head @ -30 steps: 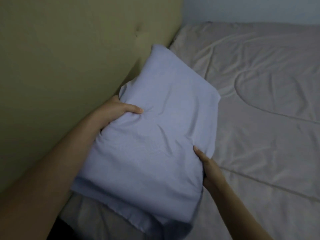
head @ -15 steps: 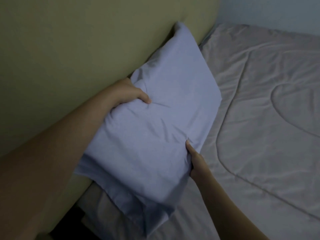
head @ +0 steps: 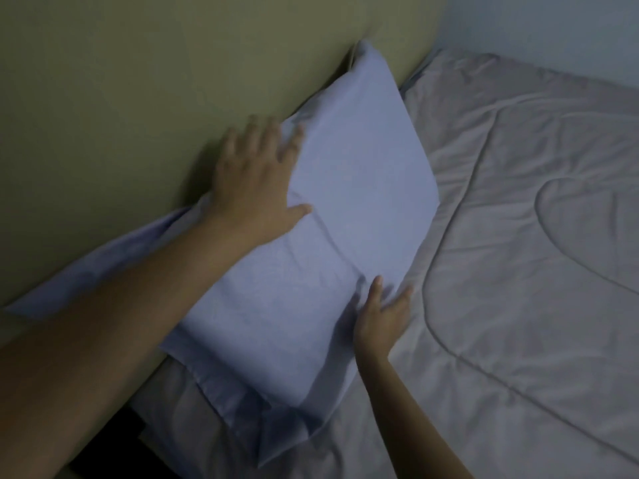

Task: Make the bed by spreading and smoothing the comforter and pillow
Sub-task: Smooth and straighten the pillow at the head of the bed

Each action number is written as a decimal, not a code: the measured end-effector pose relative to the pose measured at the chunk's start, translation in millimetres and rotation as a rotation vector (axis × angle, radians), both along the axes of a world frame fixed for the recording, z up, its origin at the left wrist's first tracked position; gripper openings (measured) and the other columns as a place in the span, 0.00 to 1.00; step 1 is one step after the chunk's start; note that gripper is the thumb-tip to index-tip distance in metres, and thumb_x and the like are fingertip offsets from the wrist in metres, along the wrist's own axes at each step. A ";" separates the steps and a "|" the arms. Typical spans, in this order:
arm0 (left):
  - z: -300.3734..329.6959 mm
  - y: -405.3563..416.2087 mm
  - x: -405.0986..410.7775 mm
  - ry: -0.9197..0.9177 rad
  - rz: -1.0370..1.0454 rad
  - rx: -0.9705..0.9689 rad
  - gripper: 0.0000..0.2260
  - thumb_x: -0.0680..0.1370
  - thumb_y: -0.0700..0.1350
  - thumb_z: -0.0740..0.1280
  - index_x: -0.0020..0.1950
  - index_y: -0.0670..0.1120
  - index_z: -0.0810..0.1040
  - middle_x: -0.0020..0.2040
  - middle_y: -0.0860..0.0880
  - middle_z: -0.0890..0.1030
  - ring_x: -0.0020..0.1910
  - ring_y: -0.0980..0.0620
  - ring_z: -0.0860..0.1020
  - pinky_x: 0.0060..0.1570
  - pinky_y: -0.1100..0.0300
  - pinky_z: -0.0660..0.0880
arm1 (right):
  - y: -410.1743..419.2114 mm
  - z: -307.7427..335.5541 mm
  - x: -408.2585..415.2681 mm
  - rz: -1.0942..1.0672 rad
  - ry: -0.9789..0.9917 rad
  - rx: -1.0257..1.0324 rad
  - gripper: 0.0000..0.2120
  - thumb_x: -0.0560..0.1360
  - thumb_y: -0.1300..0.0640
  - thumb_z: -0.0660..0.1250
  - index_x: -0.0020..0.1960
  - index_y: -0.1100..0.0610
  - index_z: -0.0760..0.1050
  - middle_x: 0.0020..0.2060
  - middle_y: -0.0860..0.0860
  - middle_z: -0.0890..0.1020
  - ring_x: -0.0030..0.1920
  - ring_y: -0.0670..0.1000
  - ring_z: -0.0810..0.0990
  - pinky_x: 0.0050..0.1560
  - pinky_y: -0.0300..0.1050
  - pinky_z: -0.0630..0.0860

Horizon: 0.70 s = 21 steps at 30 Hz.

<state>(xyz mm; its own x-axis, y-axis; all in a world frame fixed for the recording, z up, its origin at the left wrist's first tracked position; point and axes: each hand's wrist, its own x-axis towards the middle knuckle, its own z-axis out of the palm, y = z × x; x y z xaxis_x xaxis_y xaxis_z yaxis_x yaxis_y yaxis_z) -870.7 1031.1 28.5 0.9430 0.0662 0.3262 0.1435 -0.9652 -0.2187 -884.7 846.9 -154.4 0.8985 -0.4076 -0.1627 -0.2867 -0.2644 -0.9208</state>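
The pillow [head: 332, 229], pale blue, lies at the head of the bed on the comforter [head: 518, 271], its long axis running from the near left of the view to the far right, along the headboard [head: 138, 98]. Its far corner points up and rests against the headboard; its near end points toward the viewer and ends in a loose flap of the case, which is crumpled and overhangs the bed edge. The long left edge touches the headboard; a strip of the case shows behind the left forearm.

The left hand [head: 252, 181] lies flat on the pillow's upper left part, fingers spread wide, holding nothing. It is blurred, so fingertip contact is hard to read. The right hand [head: 380, 316] is open, fingers splayed, at the pillow's right edge where it meets the comforter; whether it presses the pillow or the comforter cannot be told.

The comforter is grey-beige, quilted, with shallow wrinkles. Lighting is dim. The bed's right side is cut off by the frame.
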 end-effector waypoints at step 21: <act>-63.0 12.5 -102.6 0.168 -0.113 0.323 0.29 0.77 0.58 0.55 0.76 0.48 0.63 0.78 0.44 0.58 0.78 0.43 0.48 0.73 0.42 0.48 | -21.9 -0.4 -82.7 0.907 0.200 -0.585 0.46 0.74 0.31 0.52 0.77 0.56 0.33 0.77 0.52 0.37 0.77 0.55 0.39 0.76 0.52 0.45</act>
